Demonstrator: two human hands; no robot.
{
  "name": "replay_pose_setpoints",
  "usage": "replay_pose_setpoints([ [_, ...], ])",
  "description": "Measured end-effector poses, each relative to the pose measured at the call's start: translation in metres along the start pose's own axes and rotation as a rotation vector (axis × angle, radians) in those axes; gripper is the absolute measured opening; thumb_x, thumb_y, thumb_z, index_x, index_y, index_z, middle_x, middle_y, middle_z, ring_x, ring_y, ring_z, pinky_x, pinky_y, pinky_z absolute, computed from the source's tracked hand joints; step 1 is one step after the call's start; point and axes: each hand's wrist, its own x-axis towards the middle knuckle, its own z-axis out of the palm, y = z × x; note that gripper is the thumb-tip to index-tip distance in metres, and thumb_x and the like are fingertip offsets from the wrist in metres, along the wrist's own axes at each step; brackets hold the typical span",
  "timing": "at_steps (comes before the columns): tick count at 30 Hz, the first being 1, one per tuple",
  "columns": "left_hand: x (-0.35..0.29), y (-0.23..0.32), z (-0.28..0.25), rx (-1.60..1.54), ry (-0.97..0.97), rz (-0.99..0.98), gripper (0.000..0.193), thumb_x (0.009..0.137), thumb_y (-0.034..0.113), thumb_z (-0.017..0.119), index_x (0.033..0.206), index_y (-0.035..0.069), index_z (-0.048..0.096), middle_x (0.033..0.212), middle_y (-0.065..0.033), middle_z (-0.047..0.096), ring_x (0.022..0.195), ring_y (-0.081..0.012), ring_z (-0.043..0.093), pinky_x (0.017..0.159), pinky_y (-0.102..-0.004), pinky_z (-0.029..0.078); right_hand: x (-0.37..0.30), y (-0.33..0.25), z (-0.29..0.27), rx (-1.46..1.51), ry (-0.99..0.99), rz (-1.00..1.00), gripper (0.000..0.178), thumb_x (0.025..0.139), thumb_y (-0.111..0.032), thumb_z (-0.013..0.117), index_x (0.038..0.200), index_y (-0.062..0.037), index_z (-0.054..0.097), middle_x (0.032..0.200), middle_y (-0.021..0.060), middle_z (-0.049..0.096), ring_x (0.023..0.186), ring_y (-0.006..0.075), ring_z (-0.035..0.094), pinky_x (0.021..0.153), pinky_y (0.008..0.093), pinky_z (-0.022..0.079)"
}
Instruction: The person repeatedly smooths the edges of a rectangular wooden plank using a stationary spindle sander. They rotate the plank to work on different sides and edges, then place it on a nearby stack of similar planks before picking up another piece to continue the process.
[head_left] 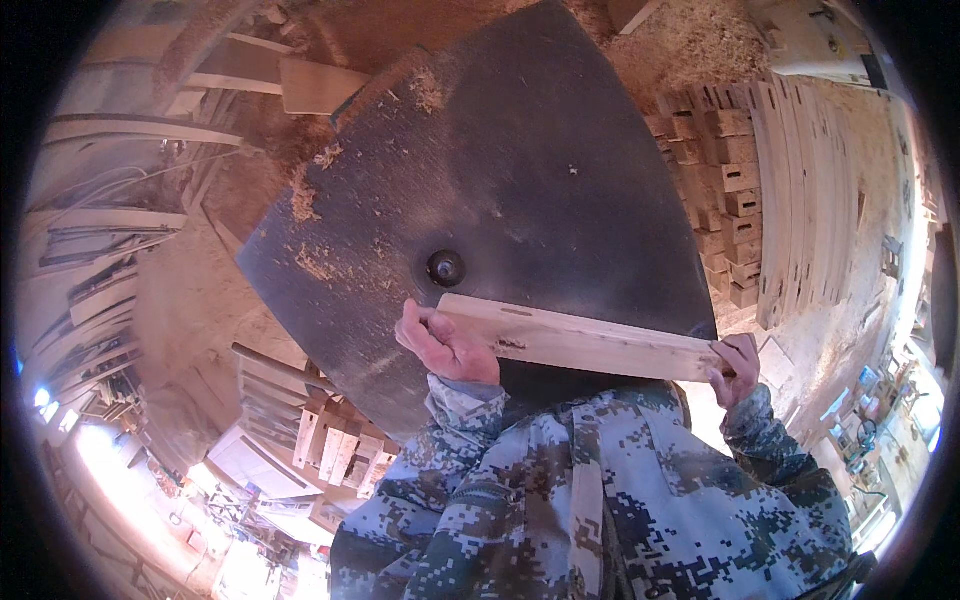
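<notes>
A pale wooden board (590,342) with a knot and a slot near its left end lies across in front of my body, over the near edge of a dark machine table (560,200). My left hand (447,345) grips the board's left end, the thumb toward its upper edge. At the other end my right hand (737,368) is closed round the board. Just beyond the left end, a round cutter spindle (445,267) stands up from a hole in the table. Board and spindle look slightly apart.
Wood shavings (318,262) are scattered over the table's left side. Stacked slotted blocks (740,205) and long boards (805,200) stand to the right. More planks (95,290) line the left, and short wooden pieces (335,440) sit at the lower left. Sawdust covers the floor (690,45).
</notes>
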Motion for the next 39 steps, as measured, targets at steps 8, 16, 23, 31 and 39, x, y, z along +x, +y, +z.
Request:
replay_pose_setpoints([
  [8,0.008,-0.004,0.007,-0.005,0.003,0.011,0.043,0.115,0.02,0.039,0.147,-0.009,0.043,0.116,-0.0125,0.05,0.102,-0.0219,0.048,0.095,-0.0367,0.043,-0.016,-0.017,0.015,0.047,0.057,0.14,0.043,0.09,-0.034,0.078,0.114,0.0013,0.072,0.101,0.0176,0.063,0.095,0.035,0.058,0.085,0.0454,0.049],
  [16,0.02,-0.006,0.01,-0.026,-0.025,0.011,0.047,0.114,0.023,0.041,0.148,-0.009,0.04,0.115,-0.0124,0.051,0.101,-0.0209,0.049,0.097,-0.0368,0.044,-0.028,-0.031,0.031,0.098,0.08,0.292,0.043,0.088,-0.031,0.078,0.114,0.0023,0.072,0.1,0.0169,0.058,0.093,0.0324,0.056,0.081,0.0426,0.049],
  [23,0.034,-0.012,0.007,-0.098,0.011,-0.031,0.05,0.115,0.022,0.036,0.153,-0.011,0.036,0.119,-0.0136,0.052,0.106,-0.0226,0.051,0.101,-0.0387,0.045,-0.003,-0.035,0.033,0.106,0.136,0.282,0.045,0.088,-0.032,0.078,0.116,0.0023,0.071,0.099,0.0191,0.063,0.091,0.0342,0.06,0.081,0.0433,0.051],
  [31,0.044,-0.019,0.005,-0.116,0.053,-0.146,0.051,0.116,0.026,0.038,0.157,-0.005,0.035,0.125,-0.0107,0.054,0.109,-0.02,0.053,0.103,-0.0367,0.045,0.037,-0.037,0.021,0.078,0.064,0.239,0.052,0.089,-0.038,0.08,0.117,0.0049,0.07,0.1,0.0203,0.067,0.091,0.0343,0.063,0.082,0.0426,0.054],
  [39,0.048,-0.015,0.006,-0.197,0.104,-0.218,0.05,0.117,0.026,0.037,0.158,-0.002,0.036,0.127,-0.0111,0.056,0.113,-0.0204,0.056,0.104,-0.0373,0.047,0.071,-0.024,0.013,0.046,0.079,0.198,0.053,0.089,-0.045,0.079,0.113,0.0024,0.071,0.096,0.0199,0.065,0.089,0.0367,0.063,0.079,0.0448,0.052],
])
